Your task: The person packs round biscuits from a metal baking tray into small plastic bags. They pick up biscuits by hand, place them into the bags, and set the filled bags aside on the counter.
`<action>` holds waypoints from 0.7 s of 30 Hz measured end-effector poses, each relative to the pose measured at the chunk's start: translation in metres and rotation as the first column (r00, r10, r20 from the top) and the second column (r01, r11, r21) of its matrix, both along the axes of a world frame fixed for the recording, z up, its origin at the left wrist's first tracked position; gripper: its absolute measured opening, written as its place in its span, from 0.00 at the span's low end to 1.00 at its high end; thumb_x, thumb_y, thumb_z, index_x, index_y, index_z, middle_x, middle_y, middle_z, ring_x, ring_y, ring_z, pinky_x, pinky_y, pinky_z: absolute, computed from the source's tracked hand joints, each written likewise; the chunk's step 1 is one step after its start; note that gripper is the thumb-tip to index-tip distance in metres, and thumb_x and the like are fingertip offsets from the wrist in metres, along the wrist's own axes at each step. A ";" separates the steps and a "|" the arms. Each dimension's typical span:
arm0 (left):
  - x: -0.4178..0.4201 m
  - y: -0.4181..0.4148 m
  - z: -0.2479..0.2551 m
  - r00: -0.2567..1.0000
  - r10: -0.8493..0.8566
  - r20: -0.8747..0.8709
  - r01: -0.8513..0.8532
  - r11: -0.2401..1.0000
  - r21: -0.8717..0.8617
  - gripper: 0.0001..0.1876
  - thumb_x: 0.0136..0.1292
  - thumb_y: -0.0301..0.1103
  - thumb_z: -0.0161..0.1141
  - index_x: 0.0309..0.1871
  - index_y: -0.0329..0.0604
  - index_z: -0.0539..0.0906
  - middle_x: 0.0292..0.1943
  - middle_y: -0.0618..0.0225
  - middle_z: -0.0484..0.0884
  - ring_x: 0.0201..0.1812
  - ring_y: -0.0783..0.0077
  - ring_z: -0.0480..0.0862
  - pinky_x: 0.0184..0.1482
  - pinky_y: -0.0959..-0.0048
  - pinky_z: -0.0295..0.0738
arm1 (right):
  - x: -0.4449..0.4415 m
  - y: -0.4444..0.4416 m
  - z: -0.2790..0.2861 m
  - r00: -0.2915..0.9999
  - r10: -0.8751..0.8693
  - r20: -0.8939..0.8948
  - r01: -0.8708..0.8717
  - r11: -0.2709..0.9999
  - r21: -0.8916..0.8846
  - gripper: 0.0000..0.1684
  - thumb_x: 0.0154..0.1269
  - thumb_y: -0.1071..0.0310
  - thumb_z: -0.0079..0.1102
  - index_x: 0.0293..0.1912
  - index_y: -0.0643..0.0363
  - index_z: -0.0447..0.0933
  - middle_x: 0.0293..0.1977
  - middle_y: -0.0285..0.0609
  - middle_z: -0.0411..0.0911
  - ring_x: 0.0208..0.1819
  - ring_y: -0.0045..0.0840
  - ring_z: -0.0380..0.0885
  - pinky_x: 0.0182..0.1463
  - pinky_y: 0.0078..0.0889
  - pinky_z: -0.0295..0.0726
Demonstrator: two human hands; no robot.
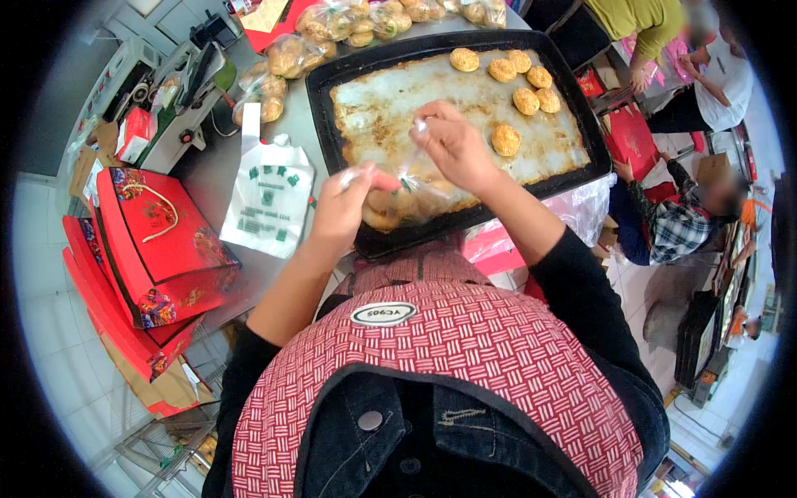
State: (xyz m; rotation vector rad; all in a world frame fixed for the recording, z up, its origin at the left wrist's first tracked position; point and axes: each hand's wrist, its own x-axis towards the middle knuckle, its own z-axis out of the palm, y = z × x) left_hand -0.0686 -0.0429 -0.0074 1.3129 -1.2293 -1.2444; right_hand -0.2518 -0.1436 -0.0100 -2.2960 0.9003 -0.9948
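Observation:
A clear plastic bag of round baked buns (398, 205) hangs at the near edge of a black baking tray (324, 118). My left hand (348, 202) grips one side of the bag's gathered top. Above and to the right, my right hand (451, 143) pinches a twisted end of the same plastic between thumb and fingers. Loose sesame-topped buns lie on the tray's right part, one of them (505, 140) just right of my right hand. The fingertips partly hide the bag's neck.
Filled bags of buns (292, 56) line the tray's far and left sides. A stack of white printed plastic bags (268, 199) lies on the metal table, left of the tray. Red gift boxes (162, 249) stand farther left. Several people are at the right, one in a checked shirt (679, 218).

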 end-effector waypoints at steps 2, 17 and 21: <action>-0.005 -0.020 -0.004 0.993 -0.040 -0.110 0.043 0.999 0.022 0.10 0.60 0.29 0.55 0.40 0.32 0.80 0.34 0.59 0.82 0.37 0.72 0.80 0.41 0.75 0.72 | 0.009 0.017 0.016 0.973 0.168 0.158 -0.161 0.985 -0.055 0.16 0.65 0.62 0.49 0.25 0.62 0.71 0.30 0.49 0.74 0.31 0.43 0.74 0.33 0.41 0.72; -0.021 -0.004 -0.030 0.914 0.170 -0.369 -0.030 0.934 0.355 0.05 0.48 0.22 0.62 0.24 0.39 0.76 0.19 0.70 0.75 0.19 0.78 0.71 0.21 0.77 0.63 | -0.023 0.042 -0.009 0.971 0.198 -0.131 -0.113 0.870 0.479 0.08 0.57 0.66 0.55 0.34 0.60 0.76 0.31 0.50 0.77 0.33 0.45 0.76 0.37 0.40 0.74; -0.029 -0.005 -0.020 0.940 0.038 0.339 0.046 0.971 -0.237 0.09 0.47 0.21 0.58 0.20 0.39 0.69 0.22 0.66 0.74 0.24 0.72 0.73 0.26 0.74 0.66 | -0.009 0.032 -0.011 0.995 0.076 0.061 -0.092 0.944 0.317 0.09 0.56 0.68 0.54 0.37 0.59 0.77 0.33 0.50 0.78 0.35 0.42 0.77 0.39 0.36 0.75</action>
